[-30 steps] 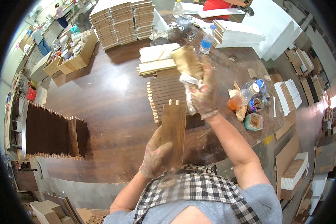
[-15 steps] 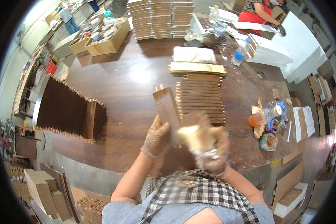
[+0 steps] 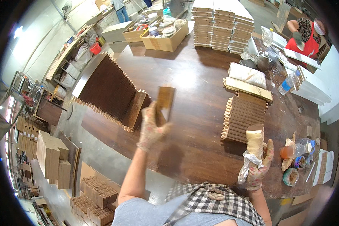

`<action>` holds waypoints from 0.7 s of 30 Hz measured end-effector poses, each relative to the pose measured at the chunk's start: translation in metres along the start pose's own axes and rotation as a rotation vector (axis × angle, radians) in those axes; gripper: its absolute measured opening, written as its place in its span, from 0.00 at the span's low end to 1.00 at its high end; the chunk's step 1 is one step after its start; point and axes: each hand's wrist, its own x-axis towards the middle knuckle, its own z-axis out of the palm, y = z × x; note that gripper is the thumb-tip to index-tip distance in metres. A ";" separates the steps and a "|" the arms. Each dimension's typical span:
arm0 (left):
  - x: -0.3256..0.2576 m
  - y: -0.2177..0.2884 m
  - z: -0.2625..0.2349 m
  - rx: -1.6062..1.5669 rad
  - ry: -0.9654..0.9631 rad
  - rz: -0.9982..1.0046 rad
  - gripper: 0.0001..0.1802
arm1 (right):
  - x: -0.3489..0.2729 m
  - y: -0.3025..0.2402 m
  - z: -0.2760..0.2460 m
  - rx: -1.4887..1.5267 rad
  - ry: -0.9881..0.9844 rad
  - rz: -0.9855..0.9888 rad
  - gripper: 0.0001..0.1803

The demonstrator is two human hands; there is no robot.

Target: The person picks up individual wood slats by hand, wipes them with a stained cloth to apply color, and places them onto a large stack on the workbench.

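Observation:
My left hand point(image 3: 151, 128), in a stained glove, is closed around a short brown wooden board point(image 3: 166, 98). The board is held upright beside a long row of dark brown boards point(image 3: 109, 84) with pale dowel pegs along their edges. My right hand point(image 3: 263, 165), also gloved, grips a yellowish cloth pad point(image 3: 254, 139) with white cloth point(image 3: 248, 162) bunched at its lower end. The pad is raised near the front of a second batch of brown slats point(image 3: 245, 116) with pegs at both ends. Motion slightly blurs my left hand and its board.
At the right stand bottles, one with orange liquid point(image 3: 290, 151), and a small jar point(image 3: 290, 177). Behind the slats are a folded white cloth point(image 3: 247, 75) and pale strips point(image 3: 248, 89). White panel stacks point(image 3: 222, 26) and a cardboard box point(image 3: 164, 43) line the back. A person in red point(image 3: 305, 45) works at far right.
My view has turned left. My left hand has carried the board away from my right hand, toward the left-hand row. The cloth pad is now apart from the board, off to the right.

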 end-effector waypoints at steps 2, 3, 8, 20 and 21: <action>0.017 -0.011 -0.035 0.304 0.129 0.051 0.55 | 0.001 0.008 -0.004 -0.080 0.044 0.011 0.46; 0.020 -0.011 -0.047 0.468 0.155 -0.008 0.53 | 0.001 0.009 -0.005 -0.091 0.022 0.018 0.46; 0.023 -0.063 -0.054 1.002 -0.016 -0.178 0.41 | 0.001 0.009 -0.001 -0.176 0.014 0.058 0.47; 0.028 -0.082 -0.045 1.119 0.080 -0.157 0.34 | 0.002 0.008 -0.010 -0.330 0.004 0.022 0.44; 0.027 -0.081 -0.046 1.107 0.074 -0.155 0.34 | 0.001 0.009 -0.011 -0.320 0.005 0.006 0.44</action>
